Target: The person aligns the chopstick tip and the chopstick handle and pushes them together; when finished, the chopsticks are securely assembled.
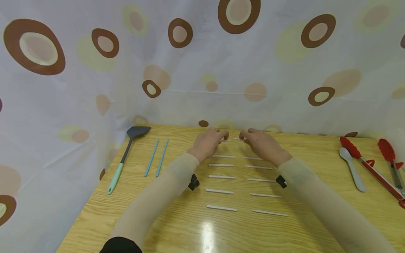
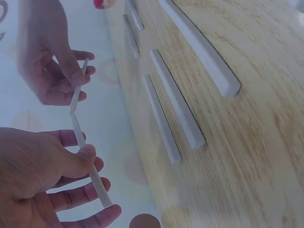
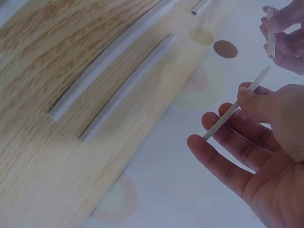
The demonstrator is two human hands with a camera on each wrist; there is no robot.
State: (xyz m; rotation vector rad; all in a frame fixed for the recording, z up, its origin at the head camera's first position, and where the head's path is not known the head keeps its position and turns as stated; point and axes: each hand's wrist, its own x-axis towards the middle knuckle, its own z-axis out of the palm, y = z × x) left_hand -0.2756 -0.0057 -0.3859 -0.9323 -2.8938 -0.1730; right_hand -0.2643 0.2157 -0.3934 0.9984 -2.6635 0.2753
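Near the far edge of the table, my left hand (image 1: 207, 144) pinches a slim white stick (image 2: 99, 185) between thumb and fingers. My right hand (image 1: 264, 146) pinches a second white stick (image 3: 223, 121), which has a narrower tip. In the wrist views the two sticks point end to end, close together; whether they touch I cannot tell. Below the hands lie two columns of white sticks. The left column has thick plain sticks (image 1: 221, 177); the right column has sticks with thinner tips (image 1: 265, 195).
A dark spatula (image 1: 135, 131) with a mint handle and two blue sticks (image 1: 152, 158) lie at left. At right are a grey spoon (image 1: 352, 170), red-tipped tongs (image 1: 376, 174) and another red-tipped utensil (image 1: 386, 151). A patterned curtain (image 1: 202, 70) hangs behind the wooden table (image 1: 177, 228).
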